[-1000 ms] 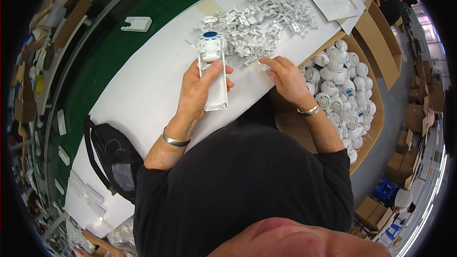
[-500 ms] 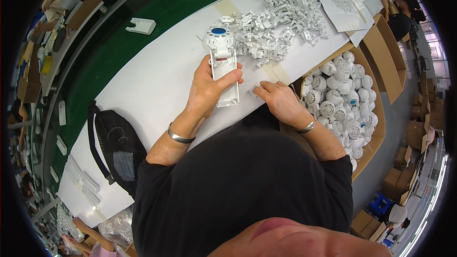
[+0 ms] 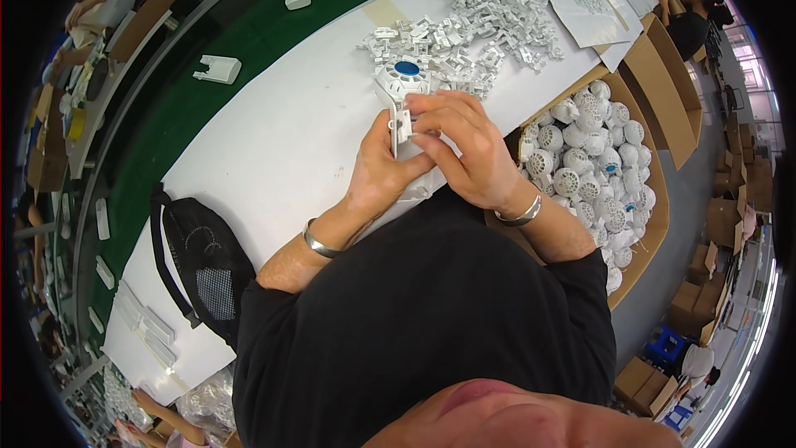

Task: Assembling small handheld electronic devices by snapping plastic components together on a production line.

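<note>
My left hand (image 3: 380, 168) is wrapped round a white plastic housing, which is tilted up on its side. A round vented head with a blue oval disc (image 3: 406, 69) sits at the housing's far end. Close against it, my right hand (image 3: 474, 149) has its fingers bent over the housing's open side, pinching a small white plastic bracket (image 3: 405, 126). My fingers hide part of the bracket, so how it sits in the housing cannot be made out. Beyond both hands lies a heap of similar small white brackets (image 3: 497, 12) on the white tabletop (image 3: 274, 141).
To the right, a cardboard box (image 3: 661, 224) holds many round white vented heads. A black bag (image 3: 203, 257) lies at the left. White housing shells (image 3: 220, 69) rest on a green conveyor (image 3: 162, 108) past the table edge. Another person (image 3: 692, 12) works at the far right.
My right hand has left the tabletop and come up and left to the housing with the small bracket. My left hand has shifted slightly right and turned the housing on its side.
</note>
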A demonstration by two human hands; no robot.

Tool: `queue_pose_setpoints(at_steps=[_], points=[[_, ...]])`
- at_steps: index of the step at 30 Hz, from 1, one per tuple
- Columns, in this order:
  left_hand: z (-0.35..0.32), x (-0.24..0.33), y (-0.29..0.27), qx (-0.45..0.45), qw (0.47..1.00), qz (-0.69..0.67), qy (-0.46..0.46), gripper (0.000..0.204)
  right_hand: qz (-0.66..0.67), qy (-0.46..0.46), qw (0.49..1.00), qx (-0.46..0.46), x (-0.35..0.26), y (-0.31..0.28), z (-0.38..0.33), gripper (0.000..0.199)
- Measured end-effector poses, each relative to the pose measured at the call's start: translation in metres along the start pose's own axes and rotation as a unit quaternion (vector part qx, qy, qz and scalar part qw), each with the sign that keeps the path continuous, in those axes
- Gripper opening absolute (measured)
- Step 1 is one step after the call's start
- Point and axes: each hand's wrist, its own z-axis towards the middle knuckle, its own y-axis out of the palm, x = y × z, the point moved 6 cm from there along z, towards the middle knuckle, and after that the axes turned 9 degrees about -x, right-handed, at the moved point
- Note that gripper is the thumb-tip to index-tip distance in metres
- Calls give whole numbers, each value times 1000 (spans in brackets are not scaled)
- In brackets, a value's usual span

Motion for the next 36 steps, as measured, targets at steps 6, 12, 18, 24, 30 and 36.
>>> queue_pose_setpoints(at_steps=[6,12,18,24,30,36], points=[[0,-1,0,6,1000,20,-17,49,-116,6,993,20,13,5,0,13],[1,-2,1,8,999,34,23,50,-87,-1,992,89,13,4,0,14],[1,-7,-1,28,996,60,60,52,-139,2,983,122,12,9,-1,14],[-1,-16,3,22,993,99,56,51,-272,-32,956,108,7,17,-10,10],[-4,-6,2,34,984,110,133,47,-228,13,971,72,8,12,-1,17],[-4,-2,-3,21,987,31,156,32,-230,-22,964,133,9,21,-8,15]])
